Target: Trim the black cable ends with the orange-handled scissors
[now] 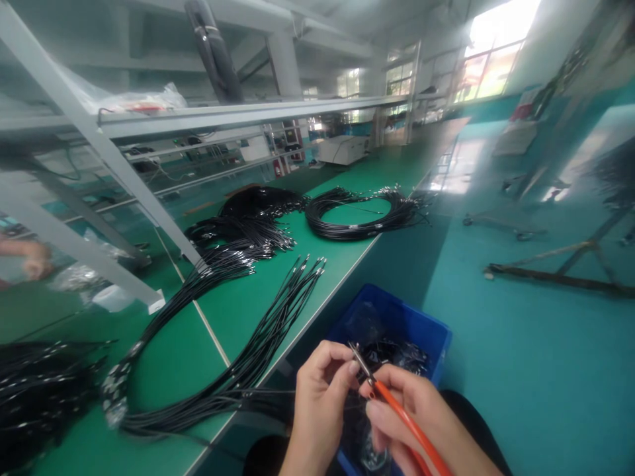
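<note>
My left hand (325,396) is closed in a pinch, thumb against forefinger, at what appears to be the end of a black cable (270,392) that runs from the bench and passes behind the wrist. My right hand (409,410) grips orange-handled pliers (404,416). Their narrow metal jaws reach up to my left fingertips, where the small end piece is too fine to make out. Left of my hands, a curved bundle of black cables (268,334) with silvery ends lies on the green bench (173,390), wrapped in clear plastic at its bend.
Below my hands stands a blue bin (439,337) holding dark pieces and clear plastic. A coiled cable bundle (342,230) and more cable heaps (248,218) lie farther along the bench. A white shelf post (143,205) rises at left. Another person's hand (37,261) shows at the left edge.
</note>
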Available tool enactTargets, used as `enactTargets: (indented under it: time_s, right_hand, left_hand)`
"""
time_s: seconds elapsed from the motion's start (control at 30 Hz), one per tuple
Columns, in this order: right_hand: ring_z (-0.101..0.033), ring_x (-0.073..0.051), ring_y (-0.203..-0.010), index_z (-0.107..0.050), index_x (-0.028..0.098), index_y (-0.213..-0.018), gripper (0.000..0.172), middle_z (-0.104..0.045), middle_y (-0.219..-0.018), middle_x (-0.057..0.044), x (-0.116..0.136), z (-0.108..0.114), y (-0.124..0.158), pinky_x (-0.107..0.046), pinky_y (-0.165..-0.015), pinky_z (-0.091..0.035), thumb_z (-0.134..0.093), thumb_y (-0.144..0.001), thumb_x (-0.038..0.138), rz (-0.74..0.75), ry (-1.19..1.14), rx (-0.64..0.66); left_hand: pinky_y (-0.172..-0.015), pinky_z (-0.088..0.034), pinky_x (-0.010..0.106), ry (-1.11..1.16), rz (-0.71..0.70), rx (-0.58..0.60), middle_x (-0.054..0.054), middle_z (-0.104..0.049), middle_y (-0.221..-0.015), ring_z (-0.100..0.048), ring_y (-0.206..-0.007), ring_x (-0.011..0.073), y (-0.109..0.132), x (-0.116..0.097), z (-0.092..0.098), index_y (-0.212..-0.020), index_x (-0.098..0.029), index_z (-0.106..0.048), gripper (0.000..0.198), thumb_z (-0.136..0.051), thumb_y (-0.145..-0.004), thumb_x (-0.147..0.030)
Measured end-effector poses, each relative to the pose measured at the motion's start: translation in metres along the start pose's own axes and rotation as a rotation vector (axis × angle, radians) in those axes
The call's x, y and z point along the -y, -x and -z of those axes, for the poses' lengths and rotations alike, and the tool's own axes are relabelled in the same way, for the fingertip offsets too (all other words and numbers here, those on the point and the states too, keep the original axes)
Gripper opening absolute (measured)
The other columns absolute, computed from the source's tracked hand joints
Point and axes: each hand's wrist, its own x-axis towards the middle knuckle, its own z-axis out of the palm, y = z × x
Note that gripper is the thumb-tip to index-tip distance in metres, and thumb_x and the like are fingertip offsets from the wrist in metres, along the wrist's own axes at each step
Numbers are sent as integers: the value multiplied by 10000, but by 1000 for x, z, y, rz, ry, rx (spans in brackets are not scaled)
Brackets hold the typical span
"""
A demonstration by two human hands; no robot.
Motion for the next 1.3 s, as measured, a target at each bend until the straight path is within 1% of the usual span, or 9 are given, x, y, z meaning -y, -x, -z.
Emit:
enactTargets:
  time_s: [0.2,0.3,0.47,0.57,0.77,0.9,1.03,1.13,1.3]
  right_hand:
    - [-356,-31,-300,-479,198,-752,133,-555,-463,67,-2,2,2,-159,-351,-280,-591,-685,174,-80,233,-76]
    - [-407,-54,-431,-514,186,-712,179,-485,-502,89,-14,5,3,-174,-438,-303,-608,-594,88,80,213,-100]
    - [-530,-117,-575,-552,218,-876,276,-585,-648,43,-20,6,0,-226,-563,-427,-657,-631,148,398,85,-460]
    - [-590,-143,-664,-542,229,-916,301,-628,-707,19,-15,5,-6,-252,-656,-473,-678,-650,194,512,33,-575]
    - [-601,-135,-632,-534,224,-953,335,-646,-741,6,-11,3,-10,-237,-596,-489,-717,-683,301,490,-103,-499]
    - [-556,-117,-500,-528,208,-921,388,-608,-657,35,-4,0,-10,-221,-460,-446,-756,-642,350,395,-178,-550]
    - [-578,-145,-536,-519,210,-871,405,-581,-603,46,2,-2,-14,-239,-490,-462,-792,-583,288,364,-62,-609]
    - [-618,-184,-631,-514,219,-872,389,-610,-660,15,-1,-4,-18,-295,-616,-507,-774,-587,272,380,22,-656]
    - [-617,-176,-685,-515,229,-926,405,-652,-760,-15,-6,4,-8,-309,-683,-511,-762,-605,239,417,63,-572]
  left_hand:
    - [-573,-438,208,-39,-12,-18,-18,-570,-697,-525,-612,114,0,5,1,-756,-168,-607,36,-624,-770,-197]
    - [-587,-428,209,-142,-36,-50,-15,-579,-707,-525,-638,122,0,5,3,-763,-175,-606,25,-622,-770,-193]
    - [-634,-438,224,-351,-167,-30,-9,-594,-722,-560,-674,136,3,-1,1,-752,-184,-597,50,-582,-796,-165]
    - [-616,-438,227,-431,-255,-18,-4,-586,-723,-563,-660,137,7,-4,-4,-752,-184,-589,71,-563,-800,-139]
    - [-577,-420,233,-656,-403,-51,8,-558,-715,-545,-623,138,13,0,-10,-783,-188,-567,87,-517,-834,-138]
    - [-574,-398,248,-948,-529,-109,23,-588,-715,-539,-609,151,14,4,-14,-769,-197,-578,117,-503,-837,-139]
    - [-560,-360,261,-1106,-615,-166,23,-604,-676,-507,-564,149,17,5,-22,-698,-206,-590,180,-491,-828,-131]
    - [-555,-356,258,-1046,-584,-185,22,-590,-657,-505,-557,151,17,5,-22,-679,-211,-585,196,-481,-834,-149]
    - [-556,-388,228,-753,-312,-56,8,-564,-692,-535,-596,139,10,2,-7,-730,-199,-572,122,-510,-823,-148]
